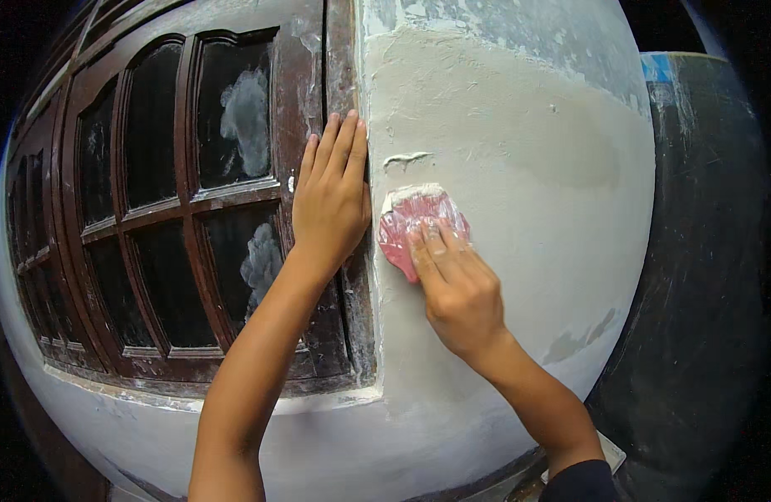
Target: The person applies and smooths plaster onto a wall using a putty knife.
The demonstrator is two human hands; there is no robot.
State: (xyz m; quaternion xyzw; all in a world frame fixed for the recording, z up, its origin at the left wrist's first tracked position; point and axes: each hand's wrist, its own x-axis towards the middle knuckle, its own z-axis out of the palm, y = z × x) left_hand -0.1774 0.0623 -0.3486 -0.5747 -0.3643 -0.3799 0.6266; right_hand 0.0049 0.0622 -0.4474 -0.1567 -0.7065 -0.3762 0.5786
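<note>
At the plastered wall [553,226], right fingers [438,249] grip a pink scraper [417,209] — left fingers [344,146] (straight) touch brown framing [342,67].

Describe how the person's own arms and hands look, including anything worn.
The left hand and right hand are ungloved, with no rings or watches visible. A dark, nearly black sleeve ends near the right elbow; no sleeve shows on the left arm.

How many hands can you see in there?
2. The left hand lies flat against the brown window frame; the right hand holds a pink scraper against the pale wall.
</note>
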